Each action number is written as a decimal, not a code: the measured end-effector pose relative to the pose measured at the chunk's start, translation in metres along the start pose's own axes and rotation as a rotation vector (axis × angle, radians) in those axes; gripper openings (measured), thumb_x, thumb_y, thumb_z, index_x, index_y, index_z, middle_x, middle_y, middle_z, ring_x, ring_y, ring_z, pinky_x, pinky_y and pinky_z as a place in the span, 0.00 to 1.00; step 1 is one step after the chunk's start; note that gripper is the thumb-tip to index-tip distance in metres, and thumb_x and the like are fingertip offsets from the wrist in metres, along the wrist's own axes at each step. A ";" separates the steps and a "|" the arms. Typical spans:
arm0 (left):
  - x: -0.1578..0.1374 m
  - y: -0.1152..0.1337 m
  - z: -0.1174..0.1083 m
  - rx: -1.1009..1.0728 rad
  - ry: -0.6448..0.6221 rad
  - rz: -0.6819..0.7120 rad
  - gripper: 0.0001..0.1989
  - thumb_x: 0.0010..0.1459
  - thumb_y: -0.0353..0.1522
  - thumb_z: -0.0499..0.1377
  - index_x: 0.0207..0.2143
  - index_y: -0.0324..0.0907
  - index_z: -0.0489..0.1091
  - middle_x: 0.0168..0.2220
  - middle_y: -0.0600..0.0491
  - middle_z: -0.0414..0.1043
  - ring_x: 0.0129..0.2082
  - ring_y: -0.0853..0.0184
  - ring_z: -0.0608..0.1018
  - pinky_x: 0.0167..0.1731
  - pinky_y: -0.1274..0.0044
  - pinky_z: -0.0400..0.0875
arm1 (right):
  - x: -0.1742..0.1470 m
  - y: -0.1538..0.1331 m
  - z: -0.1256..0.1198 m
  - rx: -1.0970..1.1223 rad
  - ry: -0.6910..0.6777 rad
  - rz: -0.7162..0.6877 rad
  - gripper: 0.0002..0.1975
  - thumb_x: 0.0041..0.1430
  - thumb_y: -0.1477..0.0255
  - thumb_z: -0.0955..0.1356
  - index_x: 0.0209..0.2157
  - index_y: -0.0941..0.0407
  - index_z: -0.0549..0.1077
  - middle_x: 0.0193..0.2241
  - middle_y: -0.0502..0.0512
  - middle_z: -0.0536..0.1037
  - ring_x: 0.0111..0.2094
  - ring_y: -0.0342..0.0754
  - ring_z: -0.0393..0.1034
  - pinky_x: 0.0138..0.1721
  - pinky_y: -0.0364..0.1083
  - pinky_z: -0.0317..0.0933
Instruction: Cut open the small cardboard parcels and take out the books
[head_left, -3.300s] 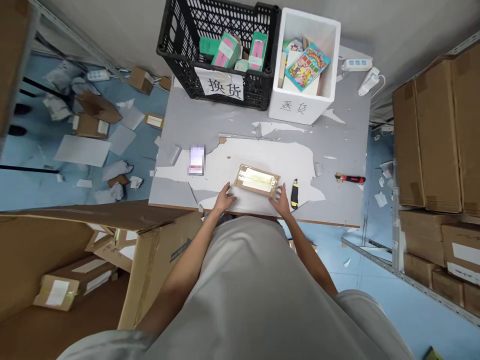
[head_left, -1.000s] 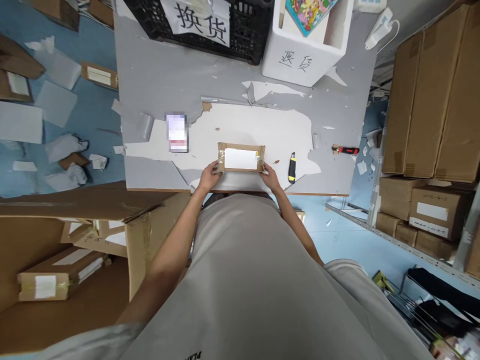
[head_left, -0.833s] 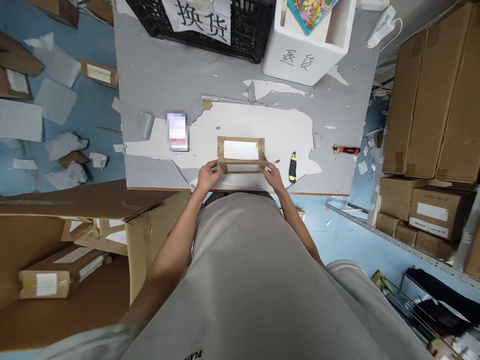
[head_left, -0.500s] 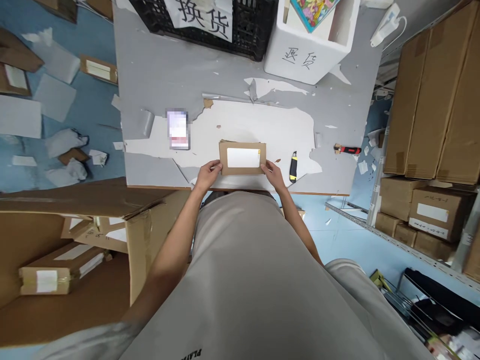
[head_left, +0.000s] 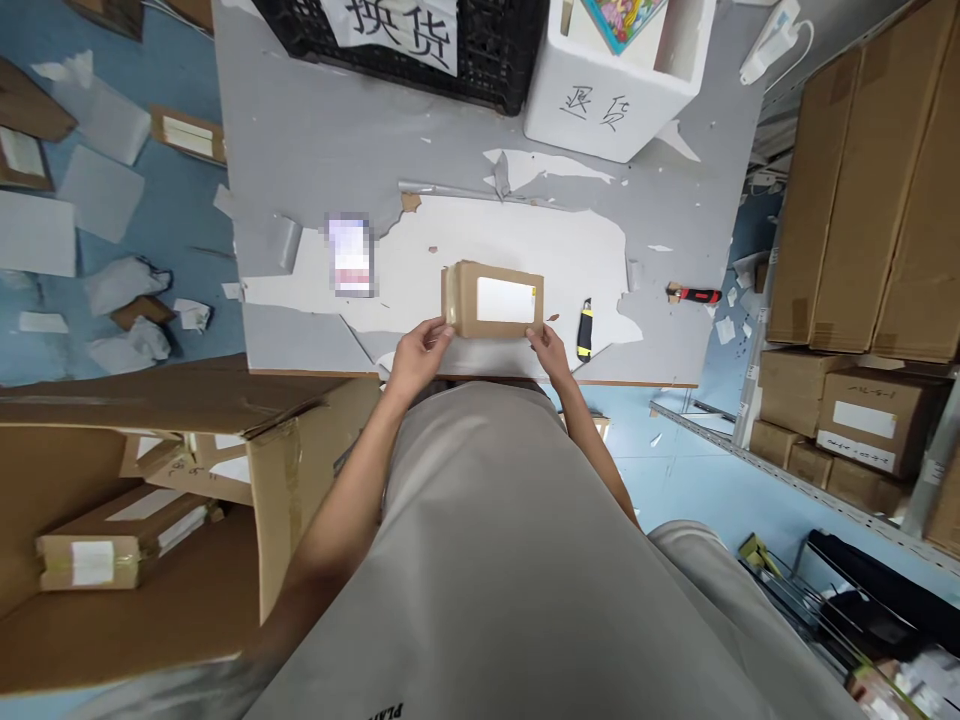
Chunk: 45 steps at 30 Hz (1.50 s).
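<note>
A small brown cardboard box (head_left: 466,305) with a white label (head_left: 504,300) is held between my two hands above the worn patch of the table. My left hand (head_left: 421,352) grips its near left corner, thumb and fingers closed on it. At the near right corner, my right hand (head_left: 549,350) pinches the box with its fingertips. The box is turned so that its taped left end shows. To the right of my right hand lies a yellow and black box cutter (head_left: 585,330). A phone with a blurred screen (head_left: 351,256) rests to the left.
A black crate (head_left: 480,60) and a white foam box (head_left: 600,105) stand at the table's back. A red and black tool (head_left: 696,295) lies near the right edge. A large open carton (head_left: 315,440) is at lower left; shelved cartons (head_left: 855,210) are at right.
The box has turned in my hands, so its taped left end now shows. It has shifted slightly right and away from me. My hands have moved along with it.
</note>
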<state>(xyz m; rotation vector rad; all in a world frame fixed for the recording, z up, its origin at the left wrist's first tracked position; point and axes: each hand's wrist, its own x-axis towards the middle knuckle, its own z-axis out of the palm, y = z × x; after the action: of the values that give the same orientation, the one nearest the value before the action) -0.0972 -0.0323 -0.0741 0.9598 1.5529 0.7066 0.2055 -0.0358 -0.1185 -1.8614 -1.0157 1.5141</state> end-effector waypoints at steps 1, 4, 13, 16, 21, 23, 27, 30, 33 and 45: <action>-0.007 0.013 0.003 0.013 -0.051 0.052 0.33 0.68 0.54 0.69 0.64 0.41 0.82 0.62 0.40 0.86 0.64 0.47 0.86 0.70 0.58 0.78 | 0.000 0.001 -0.004 0.023 0.012 0.030 0.40 0.66 0.36 0.72 0.62 0.53 0.79 0.66 0.66 0.84 0.66 0.61 0.80 0.68 0.60 0.76; -0.025 0.046 0.016 0.119 -0.177 0.116 0.30 0.69 0.54 0.69 0.65 0.48 0.84 0.65 0.45 0.85 0.60 0.44 0.87 0.66 0.56 0.81 | -0.001 0.004 -0.015 0.121 0.045 0.089 0.37 0.69 0.39 0.71 0.63 0.53 0.77 0.69 0.66 0.81 0.69 0.59 0.78 0.67 0.58 0.76; -0.018 0.044 0.015 0.063 -0.167 0.101 0.28 0.66 0.51 0.72 0.62 0.45 0.85 0.64 0.44 0.85 0.65 0.44 0.85 0.70 0.55 0.79 | -0.005 -0.009 -0.033 0.090 0.158 0.025 0.42 0.67 0.39 0.74 0.69 0.55 0.76 0.67 0.66 0.83 0.69 0.62 0.78 0.71 0.60 0.74; -0.007 0.030 0.006 -0.026 -0.112 0.061 0.31 0.63 0.52 0.75 0.60 0.42 0.84 0.64 0.41 0.85 0.66 0.45 0.84 0.70 0.56 0.80 | -0.009 -0.019 -0.036 0.060 0.173 -0.056 0.48 0.68 0.37 0.73 0.75 0.56 0.72 0.67 0.67 0.83 0.71 0.63 0.76 0.75 0.62 0.70; 0.013 0.008 0.000 -0.066 -0.006 0.006 0.31 0.61 0.49 0.75 0.60 0.41 0.83 0.62 0.41 0.86 0.65 0.47 0.85 0.70 0.57 0.80 | -0.009 -0.035 -0.028 0.030 0.106 -0.179 0.46 0.70 0.35 0.72 0.74 0.53 0.75 0.69 0.67 0.81 0.74 0.65 0.74 0.78 0.63 0.67; 0.019 0.002 0.002 -0.050 0.032 -0.003 0.28 0.62 0.47 0.74 0.59 0.41 0.83 0.62 0.42 0.86 0.63 0.48 0.86 0.68 0.59 0.81 | -0.006 -0.036 -0.021 0.026 0.085 -0.188 0.44 0.69 0.35 0.72 0.70 0.54 0.78 0.69 0.67 0.81 0.73 0.66 0.74 0.76 0.63 0.69; 0.025 -0.008 0.011 -0.009 0.067 -0.005 0.23 0.63 0.42 0.71 0.56 0.41 0.83 0.62 0.41 0.86 0.58 0.51 0.87 0.63 0.61 0.83 | 0.006 -0.025 -0.021 -0.069 0.066 -0.165 0.37 0.71 0.39 0.72 0.64 0.52 0.82 0.64 0.66 0.85 0.66 0.65 0.81 0.72 0.64 0.72; 0.025 -0.013 0.017 0.028 0.065 0.037 0.21 0.65 0.41 0.68 0.57 0.43 0.82 0.63 0.42 0.84 0.54 0.55 0.88 0.60 0.64 0.83 | 0.018 -0.009 -0.043 -0.275 0.217 -0.118 0.30 0.73 0.49 0.72 0.64 0.55 0.81 0.65 0.70 0.82 0.68 0.67 0.77 0.77 0.67 0.65; 0.024 -0.015 0.019 0.066 0.075 0.077 0.20 0.68 0.41 0.67 0.58 0.44 0.82 0.63 0.43 0.83 0.52 0.57 0.87 0.59 0.66 0.83 | 0.031 0.003 -0.071 -0.519 0.404 0.042 0.30 0.72 0.63 0.72 0.69 0.62 0.74 0.70 0.80 0.74 0.75 0.72 0.67 0.79 0.71 0.57; 0.033 -0.010 0.018 0.146 0.096 0.103 0.16 0.63 0.35 0.70 0.52 0.44 0.82 0.56 0.49 0.85 0.44 0.62 0.84 0.55 0.69 0.82 | 0.049 0.009 -0.089 -0.898 0.335 0.256 0.39 0.68 0.75 0.70 0.79 0.60 0.64 0.67 0.73 0.78 0.64 0.65 0.79 0.69 0.61 0.71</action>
<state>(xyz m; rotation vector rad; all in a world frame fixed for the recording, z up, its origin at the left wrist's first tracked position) -0.0829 -0.0095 -0.1028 1.1350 1.6664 0.7277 0.2979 0.0038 -0.1329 -2.8205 -1.4658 0.8324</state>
